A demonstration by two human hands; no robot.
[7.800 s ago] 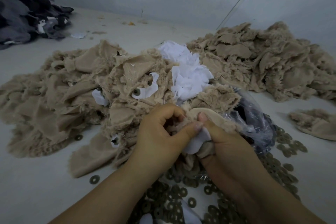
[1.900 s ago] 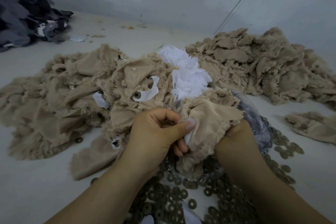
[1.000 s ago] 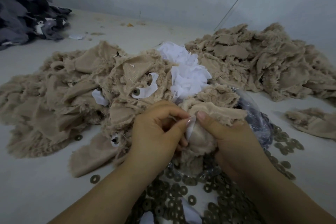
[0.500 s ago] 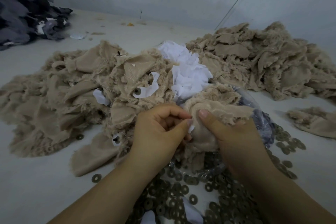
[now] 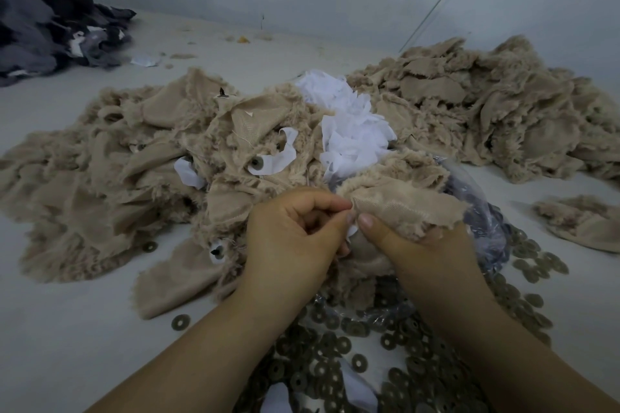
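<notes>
Beige plush piece [image 5: 406, 208] gripped by both hands, L [image 5: 295, 235] & R [image 5: 419, 245].

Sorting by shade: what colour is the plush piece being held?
The plush piece is beige; head view.

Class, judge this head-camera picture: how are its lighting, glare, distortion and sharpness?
Head view: dim, flat, bluish light with soft shadows under the beige heap; faint glare only on the plastic bag; wide-angle stretch enlarges the forearms at the bottom edge; the left hand, right hand and fur piece look sharpest; the dark heap far left is murky.
</notes>
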